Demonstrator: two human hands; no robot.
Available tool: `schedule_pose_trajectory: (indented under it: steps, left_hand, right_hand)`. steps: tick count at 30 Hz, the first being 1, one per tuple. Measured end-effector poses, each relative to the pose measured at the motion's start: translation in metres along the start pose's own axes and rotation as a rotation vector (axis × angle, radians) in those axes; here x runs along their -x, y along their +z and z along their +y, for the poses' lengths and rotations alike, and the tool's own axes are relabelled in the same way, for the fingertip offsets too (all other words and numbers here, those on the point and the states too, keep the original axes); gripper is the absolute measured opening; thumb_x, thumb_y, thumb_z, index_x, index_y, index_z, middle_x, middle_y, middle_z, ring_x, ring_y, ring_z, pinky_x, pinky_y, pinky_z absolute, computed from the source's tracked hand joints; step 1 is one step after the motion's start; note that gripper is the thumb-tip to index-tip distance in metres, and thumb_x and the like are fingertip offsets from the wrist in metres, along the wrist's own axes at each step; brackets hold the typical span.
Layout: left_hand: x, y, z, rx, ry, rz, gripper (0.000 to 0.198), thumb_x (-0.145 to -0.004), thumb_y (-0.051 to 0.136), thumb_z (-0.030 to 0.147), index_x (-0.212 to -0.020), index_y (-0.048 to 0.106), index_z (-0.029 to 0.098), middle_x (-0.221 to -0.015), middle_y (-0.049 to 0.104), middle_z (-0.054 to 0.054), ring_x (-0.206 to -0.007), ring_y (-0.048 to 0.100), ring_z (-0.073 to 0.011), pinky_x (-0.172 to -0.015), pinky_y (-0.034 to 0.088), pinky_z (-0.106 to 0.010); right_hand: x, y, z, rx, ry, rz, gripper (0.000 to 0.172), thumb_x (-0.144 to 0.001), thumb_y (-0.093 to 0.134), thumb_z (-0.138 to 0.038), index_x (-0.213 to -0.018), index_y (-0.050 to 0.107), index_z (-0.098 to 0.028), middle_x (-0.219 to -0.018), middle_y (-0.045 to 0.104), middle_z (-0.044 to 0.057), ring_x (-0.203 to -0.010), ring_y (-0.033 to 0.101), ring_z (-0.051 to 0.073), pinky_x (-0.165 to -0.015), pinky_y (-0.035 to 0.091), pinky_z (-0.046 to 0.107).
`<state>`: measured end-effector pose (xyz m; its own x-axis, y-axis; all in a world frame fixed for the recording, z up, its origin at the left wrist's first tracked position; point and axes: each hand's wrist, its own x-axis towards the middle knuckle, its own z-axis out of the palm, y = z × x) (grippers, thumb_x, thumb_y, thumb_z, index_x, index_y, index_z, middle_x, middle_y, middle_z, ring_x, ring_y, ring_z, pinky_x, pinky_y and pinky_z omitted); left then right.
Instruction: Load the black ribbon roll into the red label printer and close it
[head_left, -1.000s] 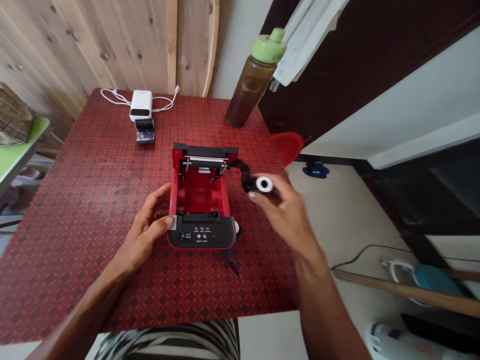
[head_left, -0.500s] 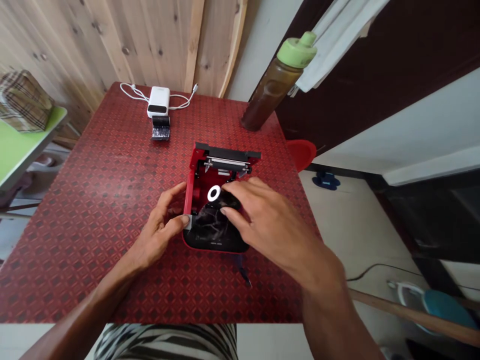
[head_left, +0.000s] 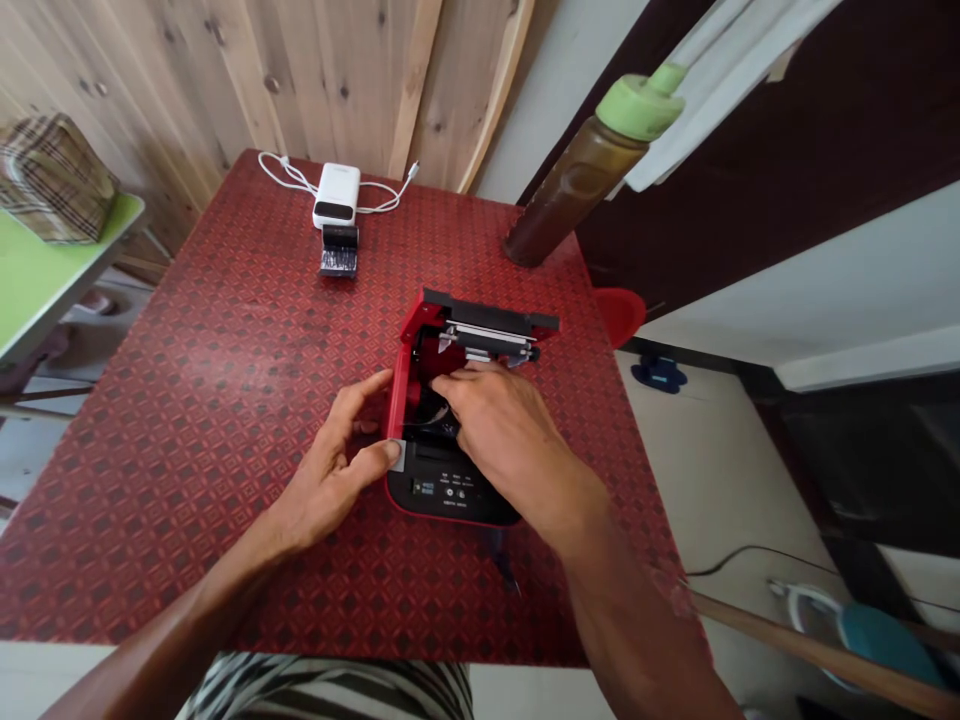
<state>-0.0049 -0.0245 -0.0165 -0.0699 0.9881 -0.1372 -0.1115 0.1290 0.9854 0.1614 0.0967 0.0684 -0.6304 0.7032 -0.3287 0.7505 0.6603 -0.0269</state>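
A small red and black printer [head_left: 444, 488] sits on the red patterned table [head_left: 187, 400] with its lid [head_left: 491, 318] raised. My left hand [head_left: 345, 465] rests against the printer's left side, thumb and fingers apart, steadying it. My right hand [head_left: 502, 435] reaches down into the open red compartment, fingers curled over a dark wrapped roll [head_left: 433, 412] that lies inside. Most of the roll is hidden under my fingers.
A white power bank [head_left: 336, 195] with a white cable and a small black item [head_left: 339, 250] lie at the table's far side. A brown bottle with a green cap [head_left: 592, 165] stands at the far right corner. A green side table [head_left: 52, 270] stands left.
My right hand carried the dark roll with its white core from the printer's right side into the open compartment and pressed it down. The left hand stayed on the printer's side.
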Motion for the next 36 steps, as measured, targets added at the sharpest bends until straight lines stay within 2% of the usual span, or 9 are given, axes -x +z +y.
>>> schedule_pose_trajectory:
  steps: [8,13,17,21,26,28,30,32,36]
  left_hand:
    - [-0.001,-0.001,0.000,-0.006,0.001,-0.008,0.074,-0.101,0.074,0.046,-0.171,0.053,0.030,-0.175,0.058,-0.014,-0.162,0.052,-0.0436,-0.134,0.040,-0.071]
    - [-0.001,0.000,0.005,0.036,-0.039,-0.008,0.075,-0.100,0.077,0.047,-0.170,0.055,0.032,-0.178,0.056,-0.013,-0.157,0.058,-0.0436,-0.130,0.046,-0.069]
    - [-0.002,-0.003,0.003,0.057,-0.031,-0.013,0.072,-0.098,0.081,0.050,-0.165,0.061,0.030,-0.177,0.059,-0.013,-0.157,0.060,-0.0442,-0.131,0.046,-0.067]
    - [-0.009,-0.011,0.009,0.059,0.010,0.045,0.063,-0.104,0.074,0.060,-0.157,0.068,0.026,-0.168,0.068,-0.015,-0.162,0.056,-0.0442,-0.136,0.041,-0.066]
    - [-0.045,-0.009,0.045,-0.126,0.167,0.171,0.059,-0.104,0.073,0.061,-0.149,0.073,0.024,-0.161,0.072,-0.013,-0.153,0.062,-0.0401,-0.132,0.043,-0.061]
    - [-0.066,-0.003,0.058,-0.145,0.236,0.190,0.051,-0.106,0.070,0.061,-0.140,0.078,0.023,-0.149,0.077,-0.012,-0.145,0.066,-0.0369,-0.125,0.048,-0.056]
    - [-0.085,0.004,0.064,-0.132,0.255,0.229,0.045,-0.107,0.069,0.064,-0.106,0.081,0.020,-0.117,0.082,-0.010,-0.123,0.074,-0.0334,-0.110,0.054,-0.051]
    - [-0.097,0.009,0.067,-0.093,0.235,0.279,0.047,-0.107,0.070,0.062,-0.084,0.072,0.022,-0.094,0.076,-0.007,-0.106,0.074,-0.0284,-0.099,0.055,-0.045]
    - [-0.097,0.011,0.070,-0.032,0.182,0.256,0.036,-0.094,0.083,0.048,-0.075,0.065,0.023,-0.088,0.070,-0.003,-0.097,0.068,-0.0230,-0.097,0.053,-0.041]
  right_hand:
    - [0.004,0.015,0.013,-0.201,-0.092,0.148,0.045,-0.098,0.048,0.008,-0.113,0.083,-0.014,-0.121,0.087,0.016,-0.121,0.081,0.032,-0.114,0.060,0.048]
    - [0.031,0.018,0.029,-0.444,-0.218,0.385,0.054,-0.106,0.045,0.003,-0.137,0.080,-0.025,-0.132,0.087,0.007,-0.123,0.083,0.024,-0.112,0.066,0.044]
    - [0.050,0.016,0.032,-0.474,-0.333,0.427,0.053,-0.105,0.059,-0.007,-0.153,0.071,-0.025,-0.145,0.084,0.007,-0.130,0.082,0.024,-0.113,0.068,0.045]
    - [0.049,0.022,0.023,-0.517,-0.337,0.576,0.029,-0.109,0.065,-0.009,-0.129,0.081,-0.024,-0.118,0.088,0.006,-0.112,0.082,0.024,-0.105,0.068,0.042]
    - [0.056,0.030,0.013,-0.464,-0.331,0.770,0.021,-0.109,0.068,-0.004,-0.104,0.078,-0.022,-0.097,0.080,0.004,-0.092,0.076,0.021,-0.088,0.065,0.036]
    - [0.065,0.034,0.008,-0.385,-0.302,0.832,0.024,-0.109,0.067,-0.002,-0.099,0.077,-0.021,-0.094,0.078,0.005,-0.089,0.073,0.021,-0.084,0.064,0.036]
    - [0.074,0.039,0.003,-0.322,-0.278,0.874,0.027,-0.109,0.065,0.001,-0.099,0.078,-0.021,-0.095,0.079,0.006,-0.088,0.072,0.021,-0.083,0.064,0.037]
    - [0.079,0.046,-0.001,-0.293,-0.266,0.893,0.029,-0.108,0.064,0.002,-0.102,0.079,-0.022,-0.098,0.081,0.006,-0.089,0.072,0.021,-0.083,0.065,0.036]
    - [0.082,0.061,-0.006,-0.305,-0.257,0.957,0.027,-0.108,0.066,0.001,-0.107,0.080,-0.022,-0.096,0.082,0.006,-0.085,0.073,0.020,-0.081,0.067,0.036]
